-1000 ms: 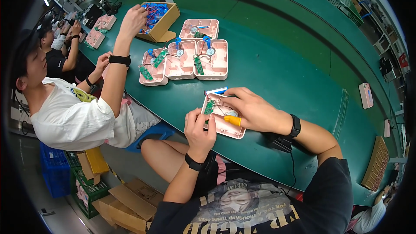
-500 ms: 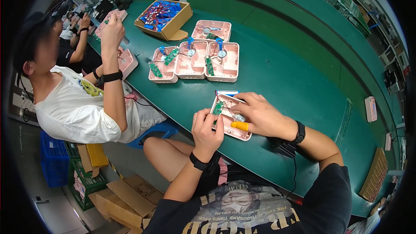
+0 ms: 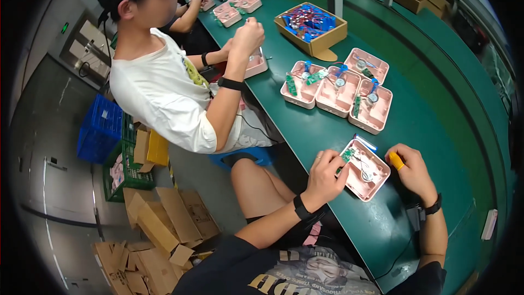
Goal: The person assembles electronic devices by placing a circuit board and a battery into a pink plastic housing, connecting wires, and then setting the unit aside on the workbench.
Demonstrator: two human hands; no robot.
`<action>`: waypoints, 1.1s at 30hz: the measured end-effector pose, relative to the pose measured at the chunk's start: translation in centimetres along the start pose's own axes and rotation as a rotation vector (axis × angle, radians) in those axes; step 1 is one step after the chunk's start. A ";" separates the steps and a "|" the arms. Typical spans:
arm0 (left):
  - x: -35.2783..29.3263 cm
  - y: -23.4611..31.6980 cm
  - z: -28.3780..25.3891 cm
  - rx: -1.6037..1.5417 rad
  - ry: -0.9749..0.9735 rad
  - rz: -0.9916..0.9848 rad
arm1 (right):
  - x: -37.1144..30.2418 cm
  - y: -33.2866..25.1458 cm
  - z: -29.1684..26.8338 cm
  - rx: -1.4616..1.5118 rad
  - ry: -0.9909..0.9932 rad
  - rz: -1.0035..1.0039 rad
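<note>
A pale pink plastic case lies open side up on the green table in front of me. My left hand grips its left wall, the fingertips beside a small green circuit board. Thin wires run inside the case to a round silvery part. Against the far wall lies a blue-and-white battery. To the right, apart from the case, my right hand is closed, its fingers curled; a yellow finger cot covers one digit. Whether it pinches anything is hidden.
Several pink cases with boards and wires stand grouped farther back. Behind them is a cardboard box of blue batteries with wires. A co-worker in a white shirt sits at left, handling another pink case. A black device sits near my right wrist.
My right hand has left the case and moved right. My left hand has shifted from the board to the case's left wall. The view has swung left.
</note>
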State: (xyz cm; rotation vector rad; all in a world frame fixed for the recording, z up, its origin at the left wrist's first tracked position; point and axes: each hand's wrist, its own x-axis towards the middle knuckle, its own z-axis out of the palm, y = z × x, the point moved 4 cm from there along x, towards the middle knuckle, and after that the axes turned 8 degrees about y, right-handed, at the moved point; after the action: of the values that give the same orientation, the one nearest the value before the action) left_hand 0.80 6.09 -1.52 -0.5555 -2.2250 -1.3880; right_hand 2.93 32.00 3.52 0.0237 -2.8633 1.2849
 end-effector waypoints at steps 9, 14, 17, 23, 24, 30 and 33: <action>0.3 -0.9 -1.0 -0.032 0.002 -0.064 | 1.6 1.3 2.8 0.521 -0.513 0.118; 0.1 -1.0 -0.1 -0.073 0.003 -0.079 | 0.5 2.0 3.7 0.570 -0.524 0.213; -0.1 -0.7 0.2 -0.074 -0.001 -0.073 | 0.2 2.4 3.3 0.510 -0.535 0.267; -0.3 -0.3 -0.2 -0.085 -0.057 -0.027 | 0.5 1.2 1.1 0.152 -0.571 0.110; -0.2 -0.2 -0.3 -0.089 -0.053 -0.021 | 0.5 0.8 0.2 0.089 -0.549 0.073; -0.2 1.0 -0.8 -0.105 -0.201 0.150 | 1.8 -0.9 -0.5 -0.055 0.020 -0.354; 0.1 0.8 -0.9 -0.116 -0.260 0.171 | 2.4 -3.2 2.5 -0.259 0.180 -0.701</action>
State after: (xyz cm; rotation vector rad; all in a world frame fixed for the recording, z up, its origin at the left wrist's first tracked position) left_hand 1.36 5.66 -0.56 -0.9935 -2.2393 -1.4306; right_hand 0.56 27.91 4.28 0.7814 -2.4714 0.7310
